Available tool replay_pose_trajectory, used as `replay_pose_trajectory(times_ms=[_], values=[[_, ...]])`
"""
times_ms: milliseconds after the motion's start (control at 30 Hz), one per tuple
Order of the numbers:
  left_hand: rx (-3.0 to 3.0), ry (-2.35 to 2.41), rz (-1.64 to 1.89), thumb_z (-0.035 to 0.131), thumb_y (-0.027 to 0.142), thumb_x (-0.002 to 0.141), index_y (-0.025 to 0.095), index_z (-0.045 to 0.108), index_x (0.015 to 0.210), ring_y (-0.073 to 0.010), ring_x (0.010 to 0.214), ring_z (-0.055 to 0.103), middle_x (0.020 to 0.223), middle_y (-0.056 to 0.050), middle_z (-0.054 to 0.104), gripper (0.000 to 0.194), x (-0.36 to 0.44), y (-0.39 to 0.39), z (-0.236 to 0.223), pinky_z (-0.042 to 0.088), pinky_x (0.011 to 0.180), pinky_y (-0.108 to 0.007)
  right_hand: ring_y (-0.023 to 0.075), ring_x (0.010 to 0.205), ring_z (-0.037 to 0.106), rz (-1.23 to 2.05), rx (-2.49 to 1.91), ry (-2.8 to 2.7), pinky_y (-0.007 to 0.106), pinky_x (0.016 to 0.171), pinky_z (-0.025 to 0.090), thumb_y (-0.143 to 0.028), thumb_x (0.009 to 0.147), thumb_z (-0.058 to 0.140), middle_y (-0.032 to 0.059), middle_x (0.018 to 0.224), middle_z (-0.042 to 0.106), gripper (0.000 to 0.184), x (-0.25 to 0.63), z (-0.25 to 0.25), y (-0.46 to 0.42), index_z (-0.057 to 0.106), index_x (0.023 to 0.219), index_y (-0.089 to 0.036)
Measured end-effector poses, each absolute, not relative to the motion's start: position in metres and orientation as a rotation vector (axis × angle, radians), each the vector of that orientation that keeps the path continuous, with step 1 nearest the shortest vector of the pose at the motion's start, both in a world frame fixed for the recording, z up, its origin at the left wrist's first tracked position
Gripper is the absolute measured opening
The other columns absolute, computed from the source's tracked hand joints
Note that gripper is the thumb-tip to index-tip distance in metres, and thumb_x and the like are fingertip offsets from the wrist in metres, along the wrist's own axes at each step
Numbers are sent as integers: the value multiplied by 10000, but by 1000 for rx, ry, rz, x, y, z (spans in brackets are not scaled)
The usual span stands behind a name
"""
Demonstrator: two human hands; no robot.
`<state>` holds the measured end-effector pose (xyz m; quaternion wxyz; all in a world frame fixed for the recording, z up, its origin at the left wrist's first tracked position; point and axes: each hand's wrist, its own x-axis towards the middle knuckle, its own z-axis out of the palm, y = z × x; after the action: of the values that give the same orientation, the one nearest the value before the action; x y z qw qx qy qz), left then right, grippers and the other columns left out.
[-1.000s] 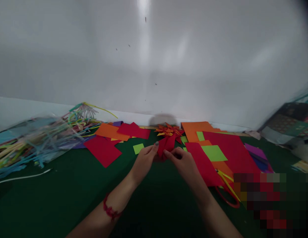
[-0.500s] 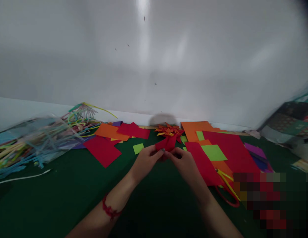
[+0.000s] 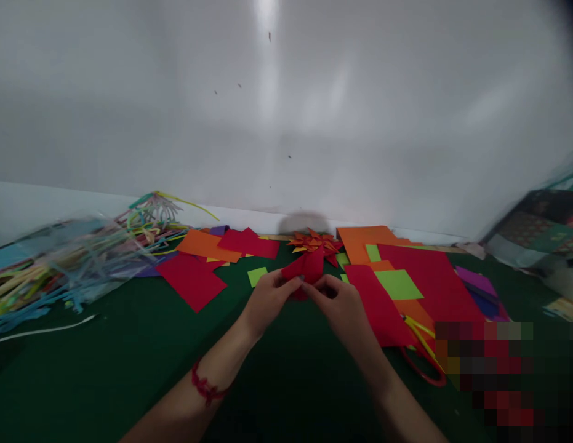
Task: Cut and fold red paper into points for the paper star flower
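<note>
Between my two hands is a piece of red paper [image 3: 309,266], partly folded, with a curled flap standing up. My left hand [image 3: 270,298] pinches its left and near side, thumb on top. My right hand [image 3: 339,301] grips the near edge, its fingertips meeting my left thumb. Fingers hide the lower part of the paper. Just behind it lies a spiky orange, red and yellow paper flower [image 3: 311,240], partly covered by the red flap.
Coloured paper sheets [image 3: 191,283] lie to the left, beside a clear bag of pipe cleaners [image 3: 96,246]. On the right are red, orange and green sheets [image 3: 424,271] and scissors [image 3: 424,354] with red and yellow handles. A white wall [image 3: 286,123] rises behind the green tabletop [image 3: 129,357].
Both hands have shifted slightly left with the red paper. Its flap now stands more upright and looks more curled. The things around have stayed put.
</note>
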<state>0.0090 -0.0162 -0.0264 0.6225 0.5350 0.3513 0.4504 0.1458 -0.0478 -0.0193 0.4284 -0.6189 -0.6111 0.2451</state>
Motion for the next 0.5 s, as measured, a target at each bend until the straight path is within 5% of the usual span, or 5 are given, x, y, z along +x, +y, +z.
replay_pose_trajectory(times_ms=[500], values=[[1154, 792, 1033, 582, 220, 700, 108, 631, 860, -171, 747, 584, 787, -53, 651, 202, 8, -13, -26, 451, 731, -317, 132, 521, 492, 544, -1544, -1602, 239, 471, 348, -424, 731, 552, -1, 576, 570, 258, 148, -17, -51, 587, 623, -192]])
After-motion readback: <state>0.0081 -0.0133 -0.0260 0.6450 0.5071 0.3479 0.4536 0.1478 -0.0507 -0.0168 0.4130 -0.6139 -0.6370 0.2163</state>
